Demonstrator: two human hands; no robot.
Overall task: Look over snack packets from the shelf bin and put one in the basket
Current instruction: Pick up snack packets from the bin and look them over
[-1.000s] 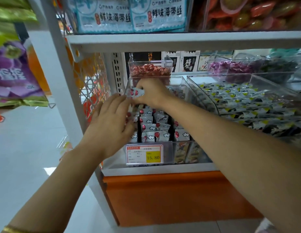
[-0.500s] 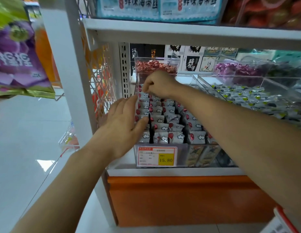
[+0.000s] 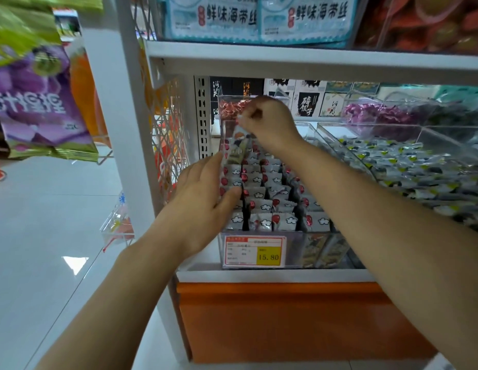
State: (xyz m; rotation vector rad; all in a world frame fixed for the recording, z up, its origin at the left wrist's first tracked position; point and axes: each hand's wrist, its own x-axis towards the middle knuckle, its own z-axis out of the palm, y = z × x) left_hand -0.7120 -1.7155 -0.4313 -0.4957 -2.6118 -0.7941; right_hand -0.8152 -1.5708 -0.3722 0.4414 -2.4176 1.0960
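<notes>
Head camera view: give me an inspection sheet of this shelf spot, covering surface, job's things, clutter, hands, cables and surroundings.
Surface: white shelf board, carrying clear bins.
Job's things: clear bin with price tag; upright packets in rows; one packet held above them; basket not in view.
Clutter: loose packets in the next bin; red sweets behind.
Hands: left hand open, fingers against the left rows; right hand pinching the raised packet's top.
Cables: nothing seen.
Surroundings: blue bags overhead; purple bags left; shiny floor.
</notes>
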